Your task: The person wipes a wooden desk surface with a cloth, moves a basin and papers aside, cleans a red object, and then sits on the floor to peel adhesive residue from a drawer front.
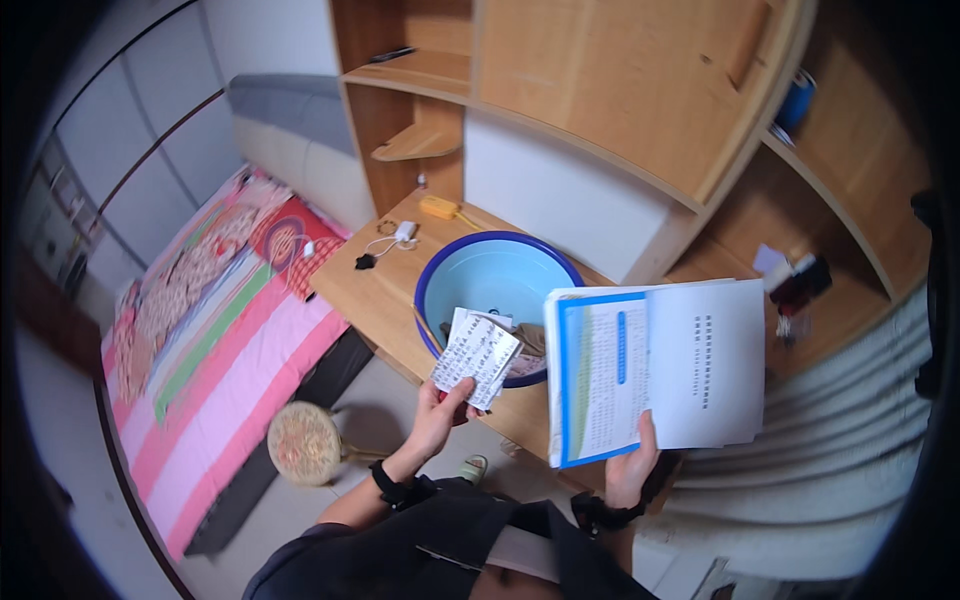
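Note:
My left hand [436,418] is closed around a small stack of handwritten paper notes [478,358], thumb on top. Something dark red shows beneath the notes at my fingers. In my right hand [632,468] is a thick stack of papers [705,365], with a blue-edged printed sheet on its left side and a white page on the right. My thumb presses on its lower edge. Behind both hands, a light blue basin [480,270] with a dark blue rim stands on the wooden desk [375,300]. Crumpled cloth lies inside it, partly hidden by the papers.
A bed [230,400] with striped pink covers is at the left, and a round patterned stool [303,443] stands beside it. A white charger [405,231] and a yellow block [437,207] lie behind the basin. Wooden shelves [420,70] rise above. A pale curtain [850,430] hangs at right.

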`<state>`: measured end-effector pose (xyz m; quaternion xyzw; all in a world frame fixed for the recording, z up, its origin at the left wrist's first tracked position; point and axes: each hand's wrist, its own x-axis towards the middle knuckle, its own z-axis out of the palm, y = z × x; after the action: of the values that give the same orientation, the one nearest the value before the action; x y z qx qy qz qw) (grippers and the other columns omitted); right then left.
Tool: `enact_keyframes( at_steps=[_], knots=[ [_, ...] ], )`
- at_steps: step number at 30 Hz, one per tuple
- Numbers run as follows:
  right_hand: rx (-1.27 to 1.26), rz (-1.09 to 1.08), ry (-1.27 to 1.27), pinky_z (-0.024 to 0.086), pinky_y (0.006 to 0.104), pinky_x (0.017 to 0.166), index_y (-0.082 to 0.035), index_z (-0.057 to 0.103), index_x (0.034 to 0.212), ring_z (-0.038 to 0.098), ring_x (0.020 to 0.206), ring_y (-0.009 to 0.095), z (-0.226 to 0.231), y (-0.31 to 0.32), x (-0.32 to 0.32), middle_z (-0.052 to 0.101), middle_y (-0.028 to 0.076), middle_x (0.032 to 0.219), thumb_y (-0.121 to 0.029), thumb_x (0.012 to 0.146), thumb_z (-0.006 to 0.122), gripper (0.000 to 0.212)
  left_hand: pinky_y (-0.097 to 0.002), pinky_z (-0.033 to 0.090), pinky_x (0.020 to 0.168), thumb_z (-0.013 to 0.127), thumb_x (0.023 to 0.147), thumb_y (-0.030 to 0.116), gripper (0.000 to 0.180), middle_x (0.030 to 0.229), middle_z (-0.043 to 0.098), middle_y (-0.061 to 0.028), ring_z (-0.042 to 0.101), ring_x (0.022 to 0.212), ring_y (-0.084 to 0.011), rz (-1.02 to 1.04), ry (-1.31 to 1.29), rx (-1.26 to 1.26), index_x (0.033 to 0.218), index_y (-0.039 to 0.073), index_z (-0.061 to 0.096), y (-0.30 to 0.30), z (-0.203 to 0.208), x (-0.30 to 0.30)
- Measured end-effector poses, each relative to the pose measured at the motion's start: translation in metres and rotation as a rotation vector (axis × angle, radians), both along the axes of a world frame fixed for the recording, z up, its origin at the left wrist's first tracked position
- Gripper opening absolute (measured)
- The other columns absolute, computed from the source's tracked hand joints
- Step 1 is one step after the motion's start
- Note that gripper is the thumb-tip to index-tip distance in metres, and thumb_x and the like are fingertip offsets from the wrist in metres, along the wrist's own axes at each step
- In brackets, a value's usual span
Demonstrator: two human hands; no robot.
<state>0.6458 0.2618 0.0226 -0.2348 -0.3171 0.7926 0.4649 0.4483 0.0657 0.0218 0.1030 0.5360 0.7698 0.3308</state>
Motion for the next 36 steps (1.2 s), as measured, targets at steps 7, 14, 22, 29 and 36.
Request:
enact_keyframes(
  at_steps=[7, 14, 22, 29, 36],
  knots=[
    [-0.078, 0.319, 0.035, 0.043, 0.0361, 0.102, 0.007, 0.047, 0.134, 0.055, 0.118, 0.023, 0.02, -0.017, -0.054, 0.056, 0.013, 0.131, -0.005, 0.093, 0.058, 0.044, -0.0237, 0.048, 0.056, 0.057, 0.098, 0.018, 0.017, 0.073, 0.065, -0.0046, 0.06, 0.06, -0.0102, 0.3, -0.003, 0.029, 0.099, 0.001, 0.058, -0.035, 0.003, -0.005],
    [0.01, 0.484, 0.084, 0.045, 0.0345, 0.1, 0.005, 0.047, 0.134, 0.056, 0.117, 0.022, 0.073, -0.063, -0.137, 0.056, 0.013, 0.13, -0.003, 0.092, 0.06, 0.044, -0.0241, 0.049, 0.054, 0.055, 0.099, 0.014, 0.015, 0.08, 0.066, -0.0061, 0.06, 0.059, -0.0102, 0.431, 0.115, 0.167, 0.106, 0.001, 0.056, -0.072, -0.002, -0.06],
    [-0.043, 0.639, 0.188, 0.048, 0.0332, 0.097, 0.004, 0.052, 0.128, 0.059, 0.112, 0.02, 0.135, -0.129, -0.327, 0.06, 0.01, 0.122, -0.005, 0.094, 0.059, 0.036, -0.0256, 0.054, 0.063, 0.056, 0.098, 0.014, 0.023, 0.096, 0.067, -0.0032, 0.067, 0.075, -0.012, 0.47, 0.111, 0.203, 0.117, 0.001, 0.052, -0.107, -0.017, -0.219],
    [-0.037, 0.493, 0.234, 0.046, 0.0362, 0.1, 0.002, 0.049, 0.131, 0.056, 0.119, 0.022, 0.198, -0.143, -0.538, 0.056, 0.013, 0.13, -0.012, 0.095, 0.059, 0.04, -0.0229, 0.046, 0.051, 0.058, 0.097, 0.012, 0.015, 0.077, 0.065, -0.0052, 0.058, 0.057, -0.0098, 0.347, 0.018, 0.126, 0.107, 0.001, 0.057, -0.166, 0.022, -0.366],
    [-0.109, -0.049, 0.407, 0.044, 0.0411, 0.107, 0.002, 0.035, 0.14, 0.053, 0.124, 0.028, 0.22, -0.106, -0.68, 0.05, 0.014, 0.135, -0.002, 0.097, 0.051, 0.046, -0.0222, 0.05, 0.048, 0.059, 0.096, 0.013, 0.019, 0.079, 0.067, -0.0065, 0.061, 0.053, -0.0108, 0.372, 0.012, 0.12, 0.111, 0.002, 0.054, -0.198, 0.023, -0.454]
  ],
)
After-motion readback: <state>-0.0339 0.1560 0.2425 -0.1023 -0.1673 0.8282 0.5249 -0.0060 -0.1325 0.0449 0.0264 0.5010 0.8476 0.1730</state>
